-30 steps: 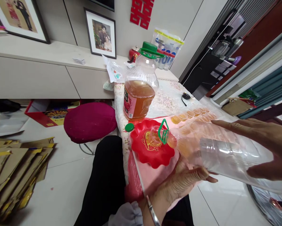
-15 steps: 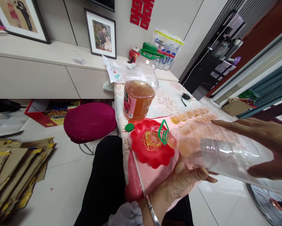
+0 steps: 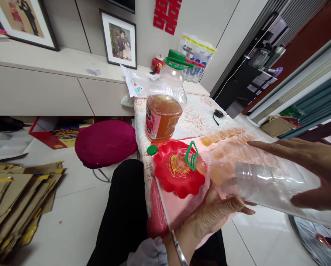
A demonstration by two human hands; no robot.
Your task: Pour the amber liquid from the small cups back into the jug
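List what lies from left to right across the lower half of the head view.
Folded cardboard → maroon stool → loose green cap → red tray → right hand, gripping the tilted bottle.

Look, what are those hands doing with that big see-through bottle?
A person holds a clear plastic bottle tipped on its side, left hand underneath and right hand gripping its body. Its open mouth is over a red plate, with a little amber liquid near the neck. A loose green cap lies beside the plate. A half-full bottle stands upright behind.
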